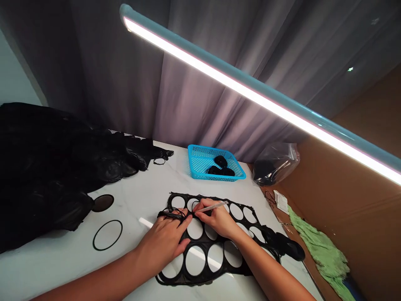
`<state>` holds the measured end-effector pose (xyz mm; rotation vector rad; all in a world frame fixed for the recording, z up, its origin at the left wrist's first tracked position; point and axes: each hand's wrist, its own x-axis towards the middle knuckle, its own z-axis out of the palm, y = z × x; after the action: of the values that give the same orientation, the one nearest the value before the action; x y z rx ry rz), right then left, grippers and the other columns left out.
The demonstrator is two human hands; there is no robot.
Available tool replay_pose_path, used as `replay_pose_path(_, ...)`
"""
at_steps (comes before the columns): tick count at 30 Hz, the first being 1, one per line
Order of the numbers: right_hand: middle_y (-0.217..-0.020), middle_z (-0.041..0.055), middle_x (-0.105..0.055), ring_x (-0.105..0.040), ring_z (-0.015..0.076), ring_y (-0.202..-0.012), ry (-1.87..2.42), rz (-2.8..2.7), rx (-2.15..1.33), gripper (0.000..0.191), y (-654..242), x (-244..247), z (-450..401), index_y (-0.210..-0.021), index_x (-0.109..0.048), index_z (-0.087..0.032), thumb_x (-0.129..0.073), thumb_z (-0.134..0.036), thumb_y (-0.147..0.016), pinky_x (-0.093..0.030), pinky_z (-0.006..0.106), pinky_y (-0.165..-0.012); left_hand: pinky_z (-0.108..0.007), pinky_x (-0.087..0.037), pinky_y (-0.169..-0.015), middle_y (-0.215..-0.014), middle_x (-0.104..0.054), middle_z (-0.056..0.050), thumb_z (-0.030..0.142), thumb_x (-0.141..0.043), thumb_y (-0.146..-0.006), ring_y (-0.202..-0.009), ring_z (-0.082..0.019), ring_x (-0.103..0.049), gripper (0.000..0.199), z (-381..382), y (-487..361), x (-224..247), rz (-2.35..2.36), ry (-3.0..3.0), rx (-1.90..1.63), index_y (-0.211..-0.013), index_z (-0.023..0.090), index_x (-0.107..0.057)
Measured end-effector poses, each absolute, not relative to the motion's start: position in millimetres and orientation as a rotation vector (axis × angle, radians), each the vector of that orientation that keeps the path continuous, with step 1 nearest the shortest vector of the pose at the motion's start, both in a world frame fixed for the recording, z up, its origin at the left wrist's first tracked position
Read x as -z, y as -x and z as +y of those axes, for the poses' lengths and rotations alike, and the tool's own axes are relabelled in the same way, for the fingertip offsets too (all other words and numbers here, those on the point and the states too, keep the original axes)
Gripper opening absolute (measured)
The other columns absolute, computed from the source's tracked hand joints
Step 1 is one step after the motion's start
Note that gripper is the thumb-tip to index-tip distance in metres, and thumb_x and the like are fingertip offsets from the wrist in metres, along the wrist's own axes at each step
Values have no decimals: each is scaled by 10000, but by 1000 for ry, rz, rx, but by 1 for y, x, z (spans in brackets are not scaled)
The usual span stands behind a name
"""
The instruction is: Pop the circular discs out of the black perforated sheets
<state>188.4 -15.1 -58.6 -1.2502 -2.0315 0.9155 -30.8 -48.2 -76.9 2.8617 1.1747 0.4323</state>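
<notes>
Several left fingers (185, 223) splay over the black sheet (205, 241); right fingers (206, 203) pinch a pale stick (216, 205).

A holed sheet (200, 241) is lying at the table's (72, 267) near middle; beyond it a basket (206, 177) is holding bundles (221, 161), with a curtain (194, 92) hanging behind. A heap (46, 167) is lying left, a loose ring (122, 228) at its near right. Past the table's right edge, a plastic bag (275, 164) is sitting far, a cloth (322, 246) lying nearer.
</notes>
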Motion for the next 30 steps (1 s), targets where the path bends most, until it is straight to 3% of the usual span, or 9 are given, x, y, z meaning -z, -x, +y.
replay_pose_path(8,-881,2,-688,-616,165,-818,1242,-2102,-798,137,-184,57,-18,-767,-591,-209,-615,-134,-878,-451,280,-755,-449,-518,-905,-1293,-652,-159,267,-683,-851,-1174,-329,-619,574,-50,31,77,1203,-2836,-412,-1390,156,-519)
replay_pose_path(14,-970,75,-700,-598,228,-904,1257,-2272,-458,120,-177,75,-28,-888,-622,-217,-523,-151,-905,-440,350,-819,-453,-508,-908,-1327,-627,-165,267,-672,-846,-1157,-323,-626,572,-49,31,83,1186,-2815,-444,-1385,149,-518)
replay_pose_path(21,-883,95,-681,-582,249,-817,1599,-1601,-166,142,-257,63,20,-776,-583,-220,-501,-301,-859,-426,375,-794,-425,-514,-895,-1335,-622,-159,270,-666,-864,-1157,-303,-630,548,-47,34,79,1165,-2803,-413,-1381,159,-521)
replay_pose_path(27,-753,65,-699,-605,221,-681,1609,-1485,-405,211,-255,53,20,-712,-571,-221,-573,-409,-809,-460,326,-632,-447,-492,-935,-1310,-632,-165,247,-690,-834,-1247,-335,-563,625,-49,41,75,1178,-2833,-433,-1415,153,-480)
replay_pose_path(30,-864,76,-725,-673,220,-745,1489,-1442,-761,258,-210,53,12,-711,-523,-222,-615,-445,-803,-493,291,-568,-446,-505,-883,-1182,-689,-153,261,-639,-868,-1158,-341,-619,575,-54,53,72,1226,-2847,-414,-1412,153,-485)
